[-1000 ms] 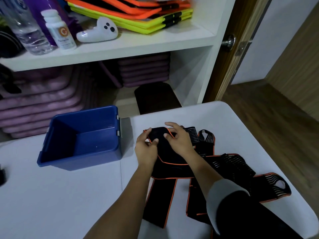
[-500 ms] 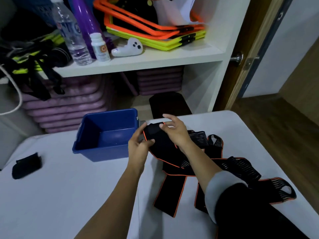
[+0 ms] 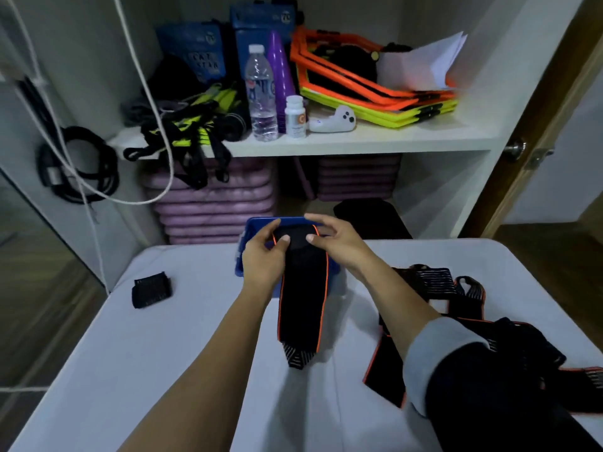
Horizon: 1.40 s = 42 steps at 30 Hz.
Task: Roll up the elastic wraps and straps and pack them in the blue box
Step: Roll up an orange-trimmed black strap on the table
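A black elastic wrap with orange edging (image 3: 301,301) hangs lifted above the white table, its striped tail near the tabletop. My left hand (image 3: 262,259) and my right hand (image 3: 336,244) both pinch its rolled top end, thumbs on the front. Right behind the hands sits the blue box (image 3: 257,225), mostly hidden by them and the wrap. Several more black and orange wraps (image 3: 437,285) lie in a tangled pile on the right side of the table. A small black strap piece (image 3: 151,288) lies alone on the left.
The white table (image 3: 163,370) stands against a white shelf unit (image 3: 326,145) holding a water bottle (image 3: 261,93), a pill bottle, orange and yellow frames and black-yellow straps. Purple mats are stacked below. White and black cables hang at left. A wooden door is at right.
Both hands lifted the wrap's end off the pile and moved it left in front of the blue box; the wrap now hangs free. The view tilted up toward the shelf.
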Each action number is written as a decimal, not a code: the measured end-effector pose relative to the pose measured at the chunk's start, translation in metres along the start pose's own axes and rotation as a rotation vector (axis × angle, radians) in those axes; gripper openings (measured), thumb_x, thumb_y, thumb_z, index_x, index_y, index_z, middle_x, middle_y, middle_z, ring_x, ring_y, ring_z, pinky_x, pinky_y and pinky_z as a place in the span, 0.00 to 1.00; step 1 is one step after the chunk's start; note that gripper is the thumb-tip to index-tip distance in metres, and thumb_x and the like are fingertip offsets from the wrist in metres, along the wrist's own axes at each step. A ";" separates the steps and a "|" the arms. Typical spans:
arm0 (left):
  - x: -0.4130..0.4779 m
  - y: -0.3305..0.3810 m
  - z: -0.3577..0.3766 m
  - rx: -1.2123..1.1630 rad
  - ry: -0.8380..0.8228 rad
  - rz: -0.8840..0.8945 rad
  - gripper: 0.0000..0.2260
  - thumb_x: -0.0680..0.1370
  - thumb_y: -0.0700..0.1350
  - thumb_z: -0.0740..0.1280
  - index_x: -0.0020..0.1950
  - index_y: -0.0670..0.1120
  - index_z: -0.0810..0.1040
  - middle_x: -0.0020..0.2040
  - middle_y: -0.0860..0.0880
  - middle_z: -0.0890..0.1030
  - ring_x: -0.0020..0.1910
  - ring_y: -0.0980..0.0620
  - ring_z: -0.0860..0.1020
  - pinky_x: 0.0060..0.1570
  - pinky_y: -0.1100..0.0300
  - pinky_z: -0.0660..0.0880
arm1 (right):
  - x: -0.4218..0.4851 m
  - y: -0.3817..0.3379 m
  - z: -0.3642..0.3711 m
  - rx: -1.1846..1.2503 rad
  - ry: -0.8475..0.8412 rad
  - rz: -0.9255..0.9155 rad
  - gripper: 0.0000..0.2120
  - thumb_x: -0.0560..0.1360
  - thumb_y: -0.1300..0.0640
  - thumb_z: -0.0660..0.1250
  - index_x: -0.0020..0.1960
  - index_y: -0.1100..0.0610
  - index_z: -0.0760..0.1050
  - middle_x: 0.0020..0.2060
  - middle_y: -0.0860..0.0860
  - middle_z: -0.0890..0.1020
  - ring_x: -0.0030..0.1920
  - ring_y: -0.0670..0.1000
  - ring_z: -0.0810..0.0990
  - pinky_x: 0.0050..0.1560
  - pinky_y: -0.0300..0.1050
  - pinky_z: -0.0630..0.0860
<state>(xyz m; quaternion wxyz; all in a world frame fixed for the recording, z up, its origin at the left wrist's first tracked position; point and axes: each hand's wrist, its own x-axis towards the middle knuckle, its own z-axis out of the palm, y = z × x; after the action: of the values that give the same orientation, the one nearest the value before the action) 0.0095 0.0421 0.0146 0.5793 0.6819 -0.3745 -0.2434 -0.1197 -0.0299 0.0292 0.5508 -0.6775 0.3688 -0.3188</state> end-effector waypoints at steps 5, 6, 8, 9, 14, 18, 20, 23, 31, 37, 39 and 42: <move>0.011 -0.007 -0.073 -0.092 -0.026 -0.021 0.14 0.76 0.43 0.66 0.62 0.52 0.77 0.60 0.51 0.79 0.57 0.53 0.78 0.61 0.52 0.74 | 0.013 -0.010 0.068 0.011 -0.070 -0.047 0.20 0.75 0.65 0.65 0.66 0.53 0.72 0.62 0.51 0.77 0.63 0.48 0.74 0.59 0.40 0.75; 0.013 -0.009 -0.087 -0.088 -0.013 -0.011 0.13 0.76 0.45 0.66 0.60 0.54 0.77 0.59 0.52 0.80 0.56 0.54 0.78 0.60 0.53 0.75 | 0.016 -0.013 0.081 0.028 -0.079 -0.058 0.19 0.76 0.65 0.66 0.65 0.53 0.73 0.61 0.51 0.77 0.61 0.47 0.75 0.56 0.37 0.76; 0.020 -0.012 -0.113 -0.072 0.022 0.008 0.12 0.76 0.47 0.67 0.59 0.56 0.78 0.56 0.54 0.81 0.54 0.55 0.79 0.59 0.54 0.75 | 0.024 -0.019 0.108 0.047 -0.066 -0.087 0.17 0.76 0.61 0.66 0.64 0.52 0.74 0.60 0.50 0.78 0.59 0.46 0.77 0.54 0.37 0.77; 0.024 -0.014 -0.125 -0.050 0.035 0.014 0.12 0.76 0.46 0.67 0.59 0.55 0.78 0.54 0.52 0.81 0.52 0.54 0.79 0.58 0.55 0.76 | 0.029 -0.022 0.121 0.032 -0.043 -0.104 0.16 0.76 0.60 0.67 0.62 0.51 0.76 0.59 0.49 0.79 0.58 0.47 0.78 0.56 0.39 0.77; 0.067 -0.017 -0.179 0.141 0.096 0.062 0.14 0.74 0.42 0.68 0.59 0.52 0.78 0.52 0.49 0.82 0.47 0.51 0.78 0.54 0.59 0.74 | 0.069 -0.036 0.184 -0.020 0.041 -0.158 0.11 0.75 0.61 0.67 0.57 0.54 0.79 0.55 0.51 0.81 0.56 0.52 0.79 0.59 0.48 0.77; 0.113 -0.009 -0.212 0.160 0.144 0.096 0.15 0.73 0.39 0.69 0.57 0.52 0.79 0.47 0.51 0.80 0.48 0.47 0.79 0.54 0.52 0.77 | 0.109 -0.064 0.217 -0.028 0.046 -0.234 0.13 0.74 0.65 0.67 0.56 0.55 0.79 0.57 0.52 0.80 0.54 0.49 0.79 0.53 0.39 0.78; 0.134 0.001 -0.224 0.153 0.147 0.156 0.15 0.73 0.37 0.68 0.57 0.51 0.79 0.49 0.52 0.80 0.50 0.49 0.79 0.56 0.54 0.76 | 0.128 -0.078 0.228 -0.025 0.071 -0.291 0.15 0.73 0.67 0.67 0.57 0.54 0.78 0.57 0.53 0.80 0.51 0.53 0.81 0.53 0.45 0.79; 0.155 0.014 -0.237 0.136 0.152 0.256 0.16 0.72 0.35 0.68 0.58 0.49 0.78 0.54 0.51 0.80 0.53 0.50 0.78 0.57 0.56 0.75 | 0.144 -0.100 0.232 0.005 0.115 -0.319 0.19 0.73 0.67 0.68 0.61 0.53 0.76 0.56 0.54 0.80 0.45 0.56 0.83 0.51 0.51 0.81; 0.118 -0.043 -0.236 0.084 0.074 0.157 0.24 0.71 0.34 0.68 0.64 0.51 0.74 0.51 0.45 0.82 0.49 0.47 0.81 0.53 0.51 0.78 | 0.109 -0.047 0.237 0.051 0.038 -0.160 0.26 0.72 0.62 0.70 0.68 0.52 0.68 0.54 0.56 0.79 0.51 0.54 0.79 0.53 0.47 0.78; 0.032 -0.135 -0.216 0.184 -0.004 -0.118 0.26 0.71 0.32 0.69 0.67 0.49 0.72 0.41 0.44 0.80 0.38 0.53 0.76 0.39 0.76 0.71 | 0.034 0.063 0.251 -0.058 0.044 0.102 0.17 0.75 0.59 0.67 0.63 0.55 0.74 0.51 0.59 0.81 0.48 0.51 0.78 0.52 0.40 0.75; 0.003 -0.158 -0.213 0.184 -0.041 -0.205 0.23 0.71 0.32 0.69 0.63 0.51 0.75 0.41 0.46 0.82 0.38 0.55 0.79 0.37 0.75 0.71 | 0.007 0.092 0.255 -0.067 0.032 0.171 0.14 0.74 0.61 0.68 0.59 0.55 0.76 0.45 0.57 0.81 0.44 0.51 0.79 0.46 0.35 0.74; -0.034 -0.186 -0.213 0.202 -0.065 -0.287 0.14 0.71 0.37 0.71 0.54 0.50 0.79 0.36 0.49 0.82 0.34 0.55 0.78 0.35 0.74 0.71 | -0.029 0.122 0.256 -0.089 0.007 0.222 0.09 0.73 0.62 0.68 0.52 0.52 0.78 0.39 0.52 0.80 0.41 0.49 0.79 0.44 0.36 0.74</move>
<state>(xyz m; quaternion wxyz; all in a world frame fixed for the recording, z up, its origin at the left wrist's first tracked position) 0.1949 0.2076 -0.1250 0.4546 0.7750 -0.3141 -0.3066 0.0618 0.1112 -0.1403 0.5507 -0.6552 0.4574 -0.2414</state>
